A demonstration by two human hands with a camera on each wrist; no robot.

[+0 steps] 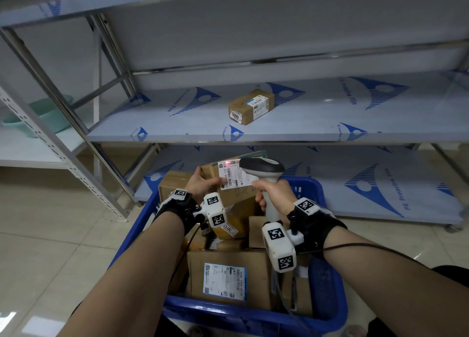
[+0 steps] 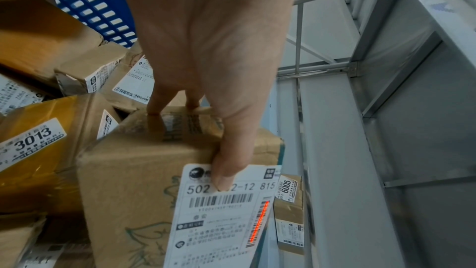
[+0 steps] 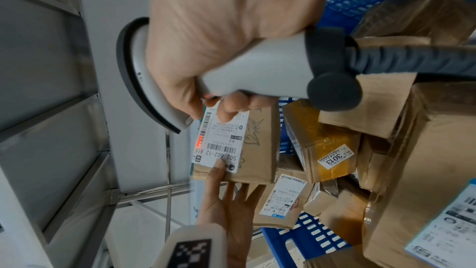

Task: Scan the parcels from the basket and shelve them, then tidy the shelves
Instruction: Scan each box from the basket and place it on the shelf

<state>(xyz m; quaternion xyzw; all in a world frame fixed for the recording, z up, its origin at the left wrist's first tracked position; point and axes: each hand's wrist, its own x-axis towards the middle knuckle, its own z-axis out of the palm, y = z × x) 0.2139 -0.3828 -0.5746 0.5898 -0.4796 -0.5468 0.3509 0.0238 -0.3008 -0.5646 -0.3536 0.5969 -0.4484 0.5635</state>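
My left hand (image 1: 203,182) holds a small brown parcel (image 1: 237,184) up over the blue basket (image 1: 327,291), thumb (image 2: 226,170) pressed on its white label, fingers behind. My right hand (image 1: 275,193) grips a grey handheld scanner (image 1: 264,169) just right of the parcel, head aimed at the label. A red scan line (image 2: 259,223) glows across the side barcode on the label's edge. In the right wrist view the scanner (image 3: 257,64) sits directly above the parcel (image 3: 257,146). Several more cardboard parcels fill the basket, one tagged 3013 (image 3: 332,158).
One taped parcel tagged 6005 (image 1: 251,106) lies on the middle metal shelf (image 1: 165,123), which is covered in protective film. A lower shelf (image 1: 355,184) stands behind the basket. A green basin (image 1: 48,118) sits on a rack at the left. The scanner cable (image 3: 412,62) trails right.
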